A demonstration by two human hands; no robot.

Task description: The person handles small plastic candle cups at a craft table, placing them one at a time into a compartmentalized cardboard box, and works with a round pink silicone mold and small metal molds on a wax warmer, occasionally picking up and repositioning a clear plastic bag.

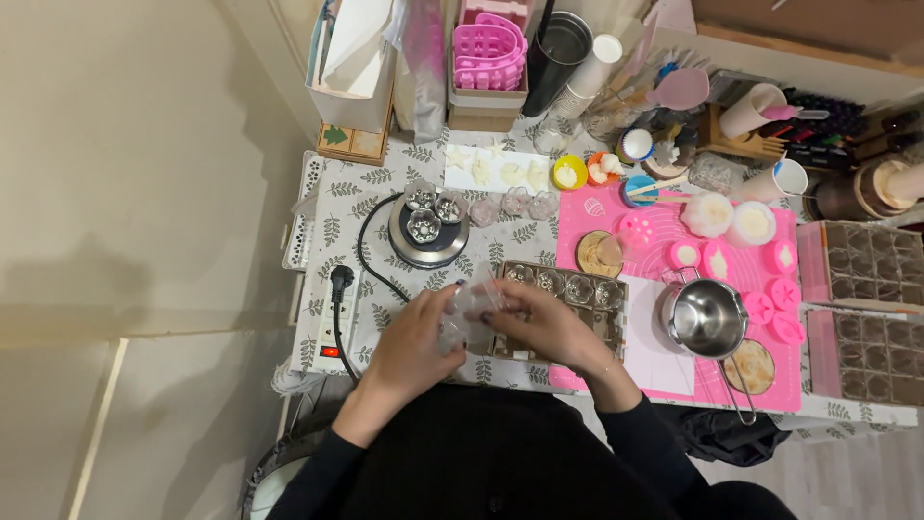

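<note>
Hands [481, 323] w/ clear crinkly plastic mould [472, 306]

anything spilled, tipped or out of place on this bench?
Nothing looks spilled or broken. The table is crowded but orderly: the steel pot sits upright and empty on the pink mat, and the moulds beside it lie flat. Both hands, left hand and right hand, hold a small clear mould above the cardboard tray.
</note>
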